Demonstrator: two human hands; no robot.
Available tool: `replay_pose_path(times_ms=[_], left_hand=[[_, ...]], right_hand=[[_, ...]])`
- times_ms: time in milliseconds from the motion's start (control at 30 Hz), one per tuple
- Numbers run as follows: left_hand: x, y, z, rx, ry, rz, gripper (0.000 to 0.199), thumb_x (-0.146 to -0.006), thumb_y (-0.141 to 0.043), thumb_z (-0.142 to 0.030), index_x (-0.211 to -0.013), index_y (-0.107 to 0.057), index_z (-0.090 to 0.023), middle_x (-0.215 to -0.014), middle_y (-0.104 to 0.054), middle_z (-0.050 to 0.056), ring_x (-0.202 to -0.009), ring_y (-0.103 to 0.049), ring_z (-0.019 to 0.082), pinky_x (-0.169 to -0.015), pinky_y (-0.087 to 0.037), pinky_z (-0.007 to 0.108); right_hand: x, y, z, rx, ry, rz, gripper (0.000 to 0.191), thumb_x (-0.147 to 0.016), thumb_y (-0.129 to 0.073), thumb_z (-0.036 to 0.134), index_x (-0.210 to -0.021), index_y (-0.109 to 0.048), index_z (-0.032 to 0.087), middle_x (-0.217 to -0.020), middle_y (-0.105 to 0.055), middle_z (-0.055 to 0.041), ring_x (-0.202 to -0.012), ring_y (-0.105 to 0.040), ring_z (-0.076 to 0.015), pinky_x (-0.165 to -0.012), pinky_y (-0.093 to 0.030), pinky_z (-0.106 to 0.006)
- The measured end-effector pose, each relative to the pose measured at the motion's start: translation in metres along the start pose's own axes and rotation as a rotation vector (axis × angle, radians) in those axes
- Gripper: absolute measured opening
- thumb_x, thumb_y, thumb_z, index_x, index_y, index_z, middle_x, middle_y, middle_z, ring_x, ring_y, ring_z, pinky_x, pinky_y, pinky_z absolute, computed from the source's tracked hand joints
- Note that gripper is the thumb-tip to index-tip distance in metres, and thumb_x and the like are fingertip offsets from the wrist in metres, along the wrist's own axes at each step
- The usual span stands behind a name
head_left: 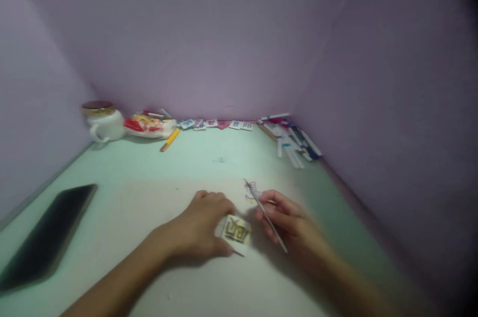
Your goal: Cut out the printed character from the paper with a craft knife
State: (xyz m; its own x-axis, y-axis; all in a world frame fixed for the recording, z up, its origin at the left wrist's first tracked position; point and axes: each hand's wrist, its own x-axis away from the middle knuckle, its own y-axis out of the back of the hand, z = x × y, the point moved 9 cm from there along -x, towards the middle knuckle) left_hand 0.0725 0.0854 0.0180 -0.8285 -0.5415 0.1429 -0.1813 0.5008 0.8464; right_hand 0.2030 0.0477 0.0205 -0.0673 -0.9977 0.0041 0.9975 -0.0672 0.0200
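Card (237, 238), gripped in your part-closed left hand (201, 225); slim tool (275, 235), pinched by your right hand (295, 225), liable to scratch the card should your pinch slip.

left hand (209, 225): curled in grip | right hand (284, 222): raised, fingers pinched, seemingly

The single head view looks forward and down over the table (145, 172), facing the back wall (224, 33) across the upper frame. The left hand (203, 222) and right hand (286, 217) appear fairly near, at lower centre; the far edge lies deeper.
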Motion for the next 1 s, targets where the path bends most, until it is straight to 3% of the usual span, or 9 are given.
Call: replay_pose_path(times_ms=[200, 433, 600, 733, 833, 1000], left_hand=[[0.003, -0.003, 0.004, 0.119, 0.003, 0.007, 0.049, -0.067, -0.08, -0.03, -0.11, -0.06, -0.028, -0.108, -0.056, 0.003, -0.105, -0.046, 0.028, -0.098, -0.03, 0.045], [0.001, -0.005, 0.008, 0.18, -0.084, -0.139, 0.046, -0.061, -0.083, -0.031, -0.099, -0.059, -0.021, -0.098, -0.059, 0.002, -0.097, -0.05, 0.024, -0.097, -0.029, 0.041], [0.001, -0.005, 0.006, 0.154, -0.099, -0.197, 0.045, -0.06, -0.079, -0.026, -0.099, -0.057, -0.02, -0.097, -0.059, 0.003, -0.092, -0.052, 0.023, -0.095, -0.029, 0.042], [0.001, -0.004, 0.006, 0.165, -0.105, -0.202, 0.041, -0.063, -0.076, -0.024, -0.098, -0.058, -0.021, -0.096, -0.057, 0.002, -0.091, -0.051, 0.022, -0.093, -0.03, 0.042], [0.003, -0.002, 0.005, 0.169, -0.144, -0.219, 0.04, -0.064, -0.073, -0.022, -0.102, -0.059, -0.02, -0.095, -0.055, 0.003, -0.091, -0.05, 0.022, -0.092, -0.031, 0.041], [0.007, 0.0, -0.004, 0.151, -0.205, -0.206, 0.063, -0.061, -0.062, -0.008, -0.122, -0.054, -0.022, -0.105, -0.056, 0.004, -0.099, -0.051, 0.023, -0.1, -0.03, 0.043]], right_hand=[[0.005, 0.013, -0.018, -0.101, -0.185, -0.033, 0.031, -0.075, -0.075, 0.042, -0.081, -0.052, 0.022, -0.063, -0.059, 0.0045, -0.043, -0.046, -0.0068, -0.038, -0.032, -0.016], [0.009, 0.018, -0.023, -0.251, -0.272, -0.041, 0.029, -0.073, -0.078, 0.042, -0.081, -0.059, 0.021, -0.073, -0.069, -0.0022, -0.053, -0.06, -0.0119, -0.042, -0.042, -0.02], [0.014, 0.017, -0.031, -0.158, -0.339, -0.07, 0.027, -0.079, -0.074, 0.04, -0.088, -0.057, 0.021, -0.073, -0.071, -0.0022, -0.051, -0.059, -0.0113, -0.046, -0.045, -0.021], [0.015, 0.026, -0.009, 0.227, -0.196, -0.107, 0.018, -0.085, -0.065, 0.04, -0.093, -0.061, 0.023, -0.073, -0.071, -0.0013, -0.056, -0.062, -0.0141, -0.052, -0.049, -0.023], [0.017, 0.027, 0.015, 0.576, -0.059, -0.065, 0.01, -0.088, -0.058, 0.033, -0.089, -0.064, 0.025, -0.069, -0.07, -0.0003, -0.06, -0.066, -0.0172, -0.053, -0.05, -0.024], [0.022, 0.018, 0.046, 0.943, 0.263, 0.058, 0.025, -0.086, -0.045, 0.016, -0.094, -0.066, 0.027, -0.074, -0.073, -0.001, -0.059, -0.069, -0.0175, -0.052, -0.052, -0.024]])
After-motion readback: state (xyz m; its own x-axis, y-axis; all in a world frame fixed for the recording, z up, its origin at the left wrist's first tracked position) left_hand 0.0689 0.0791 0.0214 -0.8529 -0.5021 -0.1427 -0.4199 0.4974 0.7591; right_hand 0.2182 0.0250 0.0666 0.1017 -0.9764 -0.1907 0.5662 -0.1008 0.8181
